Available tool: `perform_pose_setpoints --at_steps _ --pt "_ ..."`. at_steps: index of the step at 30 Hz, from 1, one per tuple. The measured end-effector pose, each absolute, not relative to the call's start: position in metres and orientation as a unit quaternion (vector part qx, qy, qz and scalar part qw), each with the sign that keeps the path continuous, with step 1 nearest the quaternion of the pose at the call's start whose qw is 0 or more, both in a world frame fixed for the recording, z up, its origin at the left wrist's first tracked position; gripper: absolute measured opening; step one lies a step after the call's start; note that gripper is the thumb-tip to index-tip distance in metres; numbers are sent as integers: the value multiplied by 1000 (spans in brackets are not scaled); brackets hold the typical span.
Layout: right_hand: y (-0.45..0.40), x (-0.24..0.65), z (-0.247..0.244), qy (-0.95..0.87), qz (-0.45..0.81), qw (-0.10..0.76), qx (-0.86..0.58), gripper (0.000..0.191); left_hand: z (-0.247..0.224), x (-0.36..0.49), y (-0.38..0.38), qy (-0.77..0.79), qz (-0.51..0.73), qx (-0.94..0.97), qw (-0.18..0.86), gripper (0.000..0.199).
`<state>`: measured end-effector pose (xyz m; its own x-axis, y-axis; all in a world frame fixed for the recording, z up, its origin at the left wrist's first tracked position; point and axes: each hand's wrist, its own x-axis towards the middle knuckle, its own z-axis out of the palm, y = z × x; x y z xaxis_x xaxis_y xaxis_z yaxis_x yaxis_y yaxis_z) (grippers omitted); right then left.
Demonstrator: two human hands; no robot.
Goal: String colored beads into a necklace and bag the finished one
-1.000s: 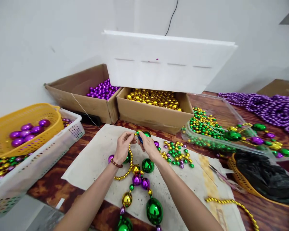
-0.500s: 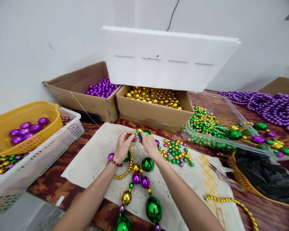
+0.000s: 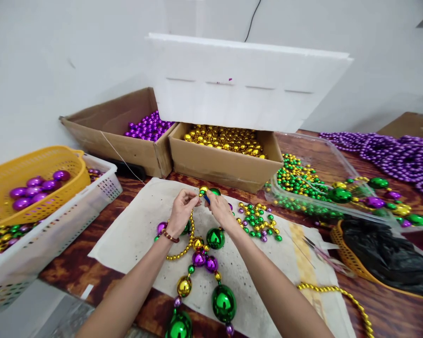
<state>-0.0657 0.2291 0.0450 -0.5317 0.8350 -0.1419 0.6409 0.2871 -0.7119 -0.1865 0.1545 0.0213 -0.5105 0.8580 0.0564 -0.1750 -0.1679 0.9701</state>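
Note:
Both hands meet over a cream cloth [image 3: 127,234] on the table. My left hand [image 3: 183,211], with a beaded bracelet at its wrist, pinches the bead garland near a gold bead [image 3: 204,190]; the exact grip is partly hidden. My right hand [image 3: 218,206] is closed on a small blue-handled tool [image 3: 207,199], whose working end I cannot make out. A strand of small gold beads [image 3: 191,230] hangs below the left fingers. Nearer me lies more of the garland, with purple balls [image 3: 199,258] and big green balls [image 3: 224,303].
Loose small beads [image 3: 257,220] lie right of my hands. Behind are cardboard boxes of purple beads [image 3: 148,126] and gold beads [image 3: 225,140]. A yellow basket [image 3: 66,159] sits at left, a clear bin [image 3: 352,164] at right. Scissors [image 3: 312,246] rest on the cloth's right side.
The view has shifted very slightly. Both hands stay at nearly the same spot, and the blue-handled tool has turned a little in my right fingers.

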Motion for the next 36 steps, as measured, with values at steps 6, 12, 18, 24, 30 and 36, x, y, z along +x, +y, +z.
perform_pose_setpoints --at_steps 6,12,18,24,30,36 --pt "227 -63 48 -777 373 123 -491 64 20 -184 155 534 685 342 358 27" --pt "225 -65 59 -795 332 89 -501 47 17 -182 157 537 678 361 348 24" --pt "226 -64 65 -797 308 61 -516 50 12 -184 156 556 658 387 328 20" --pt "228 -63 65 -781 327 57 -530 50 8 -184 157 569 637 412 317 19" --pt "232 -57 56 -762 392 105 -505 43 5 -185 158 578 629 419 308 18" --pt "229 -48 43 -688 540 155 -459 66 7 -186 158 613 581 442 303 16"
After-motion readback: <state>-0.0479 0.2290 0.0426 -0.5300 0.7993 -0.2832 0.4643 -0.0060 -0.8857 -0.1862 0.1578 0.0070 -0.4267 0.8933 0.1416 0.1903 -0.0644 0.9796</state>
